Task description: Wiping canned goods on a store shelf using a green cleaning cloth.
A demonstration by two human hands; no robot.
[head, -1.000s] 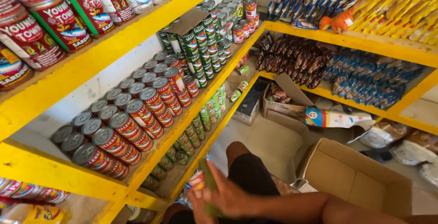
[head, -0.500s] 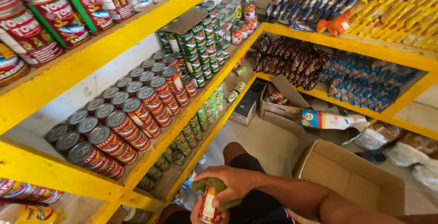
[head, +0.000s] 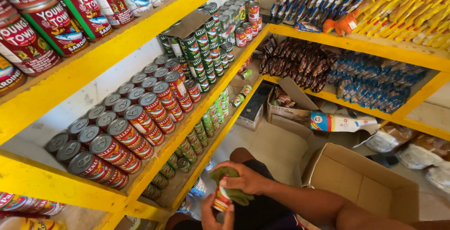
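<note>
At the bottom centre my left hand (head: 217,215) grips a small red-labelled can (head: 221,200) from below. My right hand (head: 245,178) presses a green cloth (head: 230,188) over the top and side of that can. Both hands hover above my knee, just in front of the yellow shelf unit (head: 140,23). Rows of similar red-labelled cans (head: 123,134) lie stacked on the middle shelf to my left.
Green-labelled cans (head: 199,45) stand further along the shelf, more cans on the lower shelf (head: 199,131). An open cardboard box (head: 363,188) sits on the floor at right, another box (head: 286,105) beyond. Snack packets (head: 370,82) fill the right shelves.
My right hand has brought the green cloth over the can, and both hands have risen into view; the camera has tilted slightly down.
</note>
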